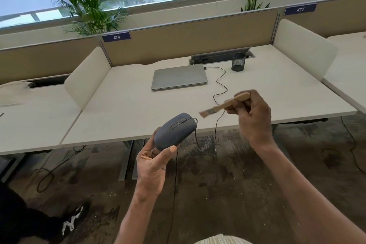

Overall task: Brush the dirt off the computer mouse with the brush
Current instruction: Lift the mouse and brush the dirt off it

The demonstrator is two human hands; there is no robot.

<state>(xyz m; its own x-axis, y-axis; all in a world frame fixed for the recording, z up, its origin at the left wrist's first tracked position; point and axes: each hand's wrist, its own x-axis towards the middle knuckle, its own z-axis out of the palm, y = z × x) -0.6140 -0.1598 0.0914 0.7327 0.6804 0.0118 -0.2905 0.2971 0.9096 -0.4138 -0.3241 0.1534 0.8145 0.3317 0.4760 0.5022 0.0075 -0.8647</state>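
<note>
My left hand (153, 161) holds a dark grey wired computer mouse (175, 130) by its rear end, thumb on one side and fingers underneath, lifted in front of the desk's front edge with its buttons facing up. Its black cable (217, 85) hangs down and also runs across the desk to the laptop. My right hand (251, 113) grips the wooden handle of a small paintbrush (223, 106). The pale bristles point left and sit a short way up and right of the mouse, not touching it.
A closed silver laptop (179, 77) lies at the back of the white desk (118, 109), a black mesh pen cup (238, 62) to its right beside a cable tray. White side dividers flank the desk. Cables trail over the dark floor below.
</note>
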